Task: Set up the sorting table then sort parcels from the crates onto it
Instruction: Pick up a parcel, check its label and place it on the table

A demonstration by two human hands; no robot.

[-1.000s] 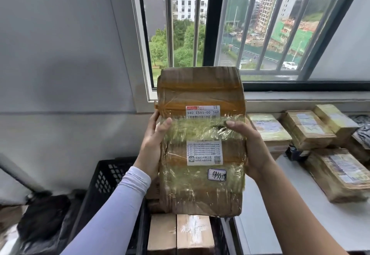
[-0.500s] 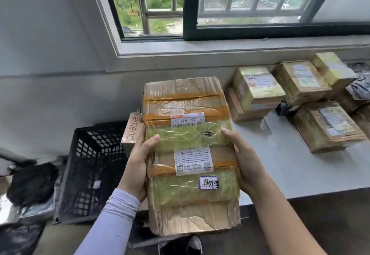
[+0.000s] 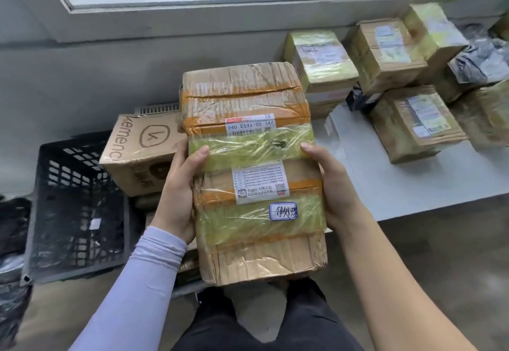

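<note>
A long cardboard parcel (image 3: 256,174), wrapped in clear and yellow tape with white labels on top, is held flat in front of me. My left hand (image 3: 179,193) grips its left edge, thumb on top. My right hand (image 3: 332,185) grips its right edge, thumb on top as well. The white sorting table (image 3: 413,185) lies to the right, with several taped parcels (image 3: 416,122) along its far side. A black plastic crate (image 3: 74,213) stands at the left, below the parcel's level.
A brown printed box (image 3: 137,155) sits between the crate and the held parcel, with more boxes hidden beneath. A grey wall and window sill (image 3: 192,6) run behind. Black bags (image 3: 11,282) lie at far left. My legs and concrete floor (image 3: 454,282) show below.
The parcel has come down from in front of the window to waist height, and my view has tilted down. Both hands keep the same hold on its edges.
</note>
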